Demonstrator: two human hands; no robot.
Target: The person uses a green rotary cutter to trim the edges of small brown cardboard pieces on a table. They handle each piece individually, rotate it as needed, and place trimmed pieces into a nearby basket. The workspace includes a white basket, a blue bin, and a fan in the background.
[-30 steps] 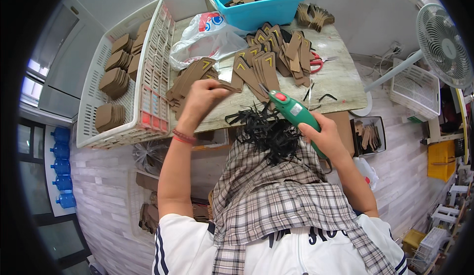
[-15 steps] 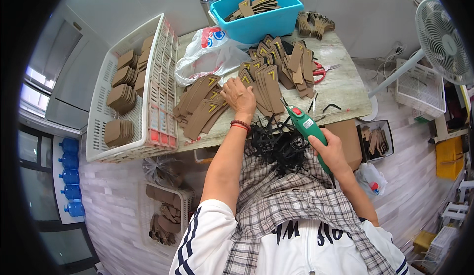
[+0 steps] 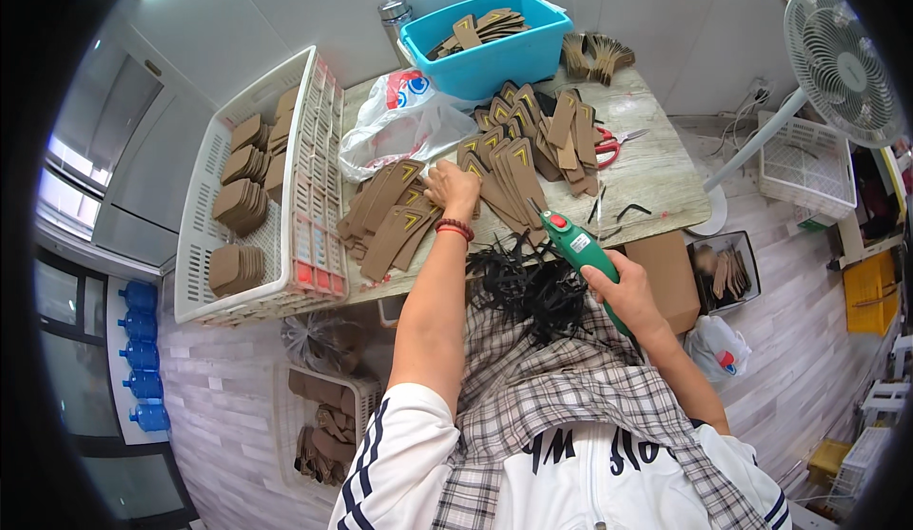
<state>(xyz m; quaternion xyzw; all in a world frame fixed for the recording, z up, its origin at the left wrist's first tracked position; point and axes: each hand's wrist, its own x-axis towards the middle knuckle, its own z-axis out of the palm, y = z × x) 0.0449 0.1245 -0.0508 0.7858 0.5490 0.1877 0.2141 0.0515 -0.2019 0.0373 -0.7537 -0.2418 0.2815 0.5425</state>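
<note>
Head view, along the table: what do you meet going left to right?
White crate of brown stacks → plastic bag → left hand on the brown tags → green tool in the right hand → red scissors → fan.

Our left hand [image 3: 451, 186] rests on brown card pieces [image 3: 395, 216] on the table [image 3: 656, 173]. Our right hand [image 3: 623, 292] holds a green tool [image 3: 580, 250] above black strings [image 3: 528, 283].
</note>
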